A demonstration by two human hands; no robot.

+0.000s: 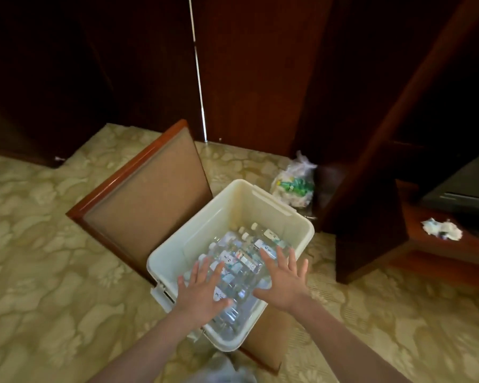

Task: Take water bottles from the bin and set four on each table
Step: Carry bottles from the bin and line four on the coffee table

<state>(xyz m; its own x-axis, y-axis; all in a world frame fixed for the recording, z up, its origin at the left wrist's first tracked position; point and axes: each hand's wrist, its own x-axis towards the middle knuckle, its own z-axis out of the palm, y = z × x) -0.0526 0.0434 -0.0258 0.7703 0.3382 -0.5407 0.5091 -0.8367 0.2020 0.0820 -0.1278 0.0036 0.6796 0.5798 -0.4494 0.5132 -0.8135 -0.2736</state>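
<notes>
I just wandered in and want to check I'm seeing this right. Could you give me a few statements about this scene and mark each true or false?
1. The left hand and the right hand are spread open over the bin. True.
2. The bin is empty. False: water bottles lie in it.
3. A plastic bag lies on the carpet beyond the bin. True.
4. The right hand grips a bottle. False: it holds nothing.

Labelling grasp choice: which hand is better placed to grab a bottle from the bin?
Probably left: left hand is open squarely over the bottles; right hand sits over the bin rim.
</notes>
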